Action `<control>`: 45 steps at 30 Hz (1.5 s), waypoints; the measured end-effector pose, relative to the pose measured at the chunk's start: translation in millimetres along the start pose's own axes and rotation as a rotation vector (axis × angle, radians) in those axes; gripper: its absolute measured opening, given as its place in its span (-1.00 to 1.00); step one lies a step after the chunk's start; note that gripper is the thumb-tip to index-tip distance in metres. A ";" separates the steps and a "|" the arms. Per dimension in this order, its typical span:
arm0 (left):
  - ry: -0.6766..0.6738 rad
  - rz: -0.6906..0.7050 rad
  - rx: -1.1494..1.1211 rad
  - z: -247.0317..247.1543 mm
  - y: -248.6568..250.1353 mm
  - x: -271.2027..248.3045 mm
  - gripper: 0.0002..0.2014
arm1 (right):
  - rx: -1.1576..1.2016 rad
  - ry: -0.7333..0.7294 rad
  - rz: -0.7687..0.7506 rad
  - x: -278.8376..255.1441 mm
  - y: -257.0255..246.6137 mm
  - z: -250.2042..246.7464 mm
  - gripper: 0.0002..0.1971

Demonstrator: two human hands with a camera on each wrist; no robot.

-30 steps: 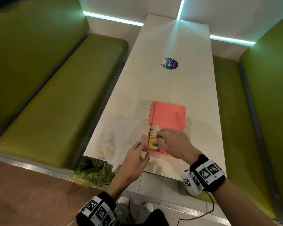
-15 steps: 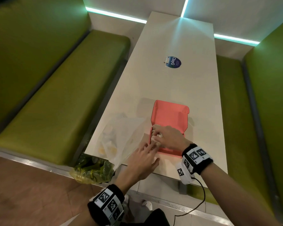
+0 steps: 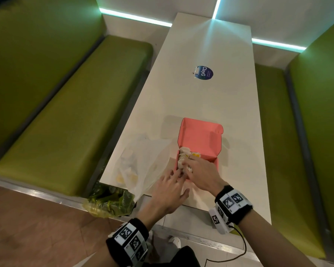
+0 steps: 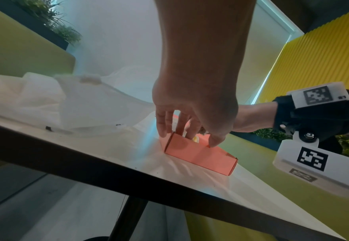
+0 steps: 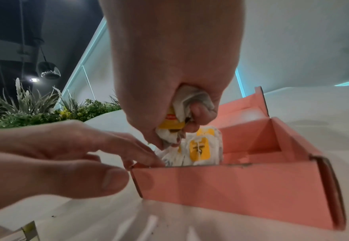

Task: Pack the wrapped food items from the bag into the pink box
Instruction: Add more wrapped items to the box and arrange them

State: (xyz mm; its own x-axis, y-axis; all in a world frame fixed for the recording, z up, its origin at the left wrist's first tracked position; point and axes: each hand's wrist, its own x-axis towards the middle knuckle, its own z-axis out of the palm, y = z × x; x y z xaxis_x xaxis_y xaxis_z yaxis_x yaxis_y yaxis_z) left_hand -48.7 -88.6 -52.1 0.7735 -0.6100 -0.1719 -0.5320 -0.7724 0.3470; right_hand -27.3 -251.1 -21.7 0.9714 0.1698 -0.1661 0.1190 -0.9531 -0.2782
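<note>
The pink box (image 3: pixel 201 139) lies open on the white table (image 3: pixel 204 101), lid flap standing at the far side. Several wrapped food items (image 3: pixel 183 154) in white paper with yellow labels fill its left side. My right hand (image 3: pixel 189 164) is over the box's near-left part and grips one wrapped item (image 5: pixel 182 114) just above the others (image 5: pixel 202 146). My left hand (image 3: pixel 178 175) reaches in with straight fingers (image 5: pixel 128 145) that touch the near-left corner of the box (image 4: pixel 198 154). The clear plastic bag (image 3: pixel 143 162) lies slumped to the left of the box.
A green bag of leaves (image 3: pixel 110 201) hangs below the table's near-left corner. Green benches (image 3: pixel 69 120) run along both sides. A round blue sticker (image 3: pixel 203 72) sits mid-table. The near table edge (image 4: pixel 128 184) is right by my wrists.
My left hand has stretched its fingers and moved right to the box's near-left corner. My right hand still holds the wrapped item in the box and has shifted only slightly.
</note>
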 end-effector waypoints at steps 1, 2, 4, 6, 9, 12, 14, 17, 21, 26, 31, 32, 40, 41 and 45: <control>0.000 0.004 -0.001 0.7 -0.1 -0.1 -0.49 | 0.003 -0.005 0.003 -0.2 -0.3 2.4 -0.75; 0.002 0.008 -0.001 1.2 -0.5 -0.1 -0.49 | 0.004 -0.004 0.008 -0.4 -1.5 3.3 -0.74; 0.021 0.016 -0.007 1.6 -1.1 -0.2 -0.50 | 0.040 0.003 0.036 -0.5 -0.6 5.9 -0.74; 0.055 0.027 -0.014 1.5 -2.1 -0.7 -0.51 | 0.198 0.041 0.098 -1.9 3.1 6.3 -0.74; 0.193 0.064 -0.052 -3.3 -2.5 -0.6 -0.59 | 0.636 0.186 0.213 -6.8 8.7 3.2 -0.87; 0.332 0.059 -0.178 -17.5 2.4 4.1 -0.63 | 0.953 0.270 0.291 -14.2 6.4 -10.5 -0.75; 0.377 0.041 -0.325 -31.4 7.6 10.5 -0.61 | 1.150 0.282 0.336 -19.3 2.9 -20.8 -0.61; 0.351 0.080 -0.502 -48.9 17.1 24.1 -0.63 | 1.369 0.267 0.421 -23.1 0.3 -31.3 -0.49; 0.292 0.091 -0.622 -59.4 28.8 43.4 -0.68 | 1.395 0.297 0.465 -23.7 0.8 -37.3 -0.45; 0.296 0.031 -0.885 -64.7 35.3 57.7 -0.91 | 1.457 0.296 0.438 -27.4 8.9 -37.1 -0.49; 0.307 -0.068 -1.092 -71.7 33.3 60.5 -0.92 | 1.477 0.264 0.422 -34.4 18.7 -29.4 -0.60; 0.330 -0.079 -1.121 -73.5 32.0 60.9 -0.93 | 1.494 0.267 0.424 -36.1 19.5 -28.5 -0.61; 0.397 -0.141 -1.207 -81.4 21.8 56.2 -0.92 | 1.367 0.417 0.376 -43.9 16.2 -44.5 -0.90; 0.393 -0.137 -1.201 -81.9 21.8 55.3 -0.92 | 1.344 0.415 0.352 -43.2 15.0 -47.0 -0.89; 0.362 -0.167 -1.314 -84.7 25.0 47.7 -0.91 | 1.264 0.383 0.294 -39.6 8.0 -51.8 -0.95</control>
State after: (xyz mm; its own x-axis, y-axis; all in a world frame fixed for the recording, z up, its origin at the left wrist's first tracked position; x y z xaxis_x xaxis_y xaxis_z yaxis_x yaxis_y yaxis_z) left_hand 4.1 -122.1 26.5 0.9492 -0.2909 -0.1203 0.1338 0.0269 0.9906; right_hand -54.2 -278.4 31.6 0.9483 -0.2767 -0.1556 -0.1691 -0.0256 -0.9853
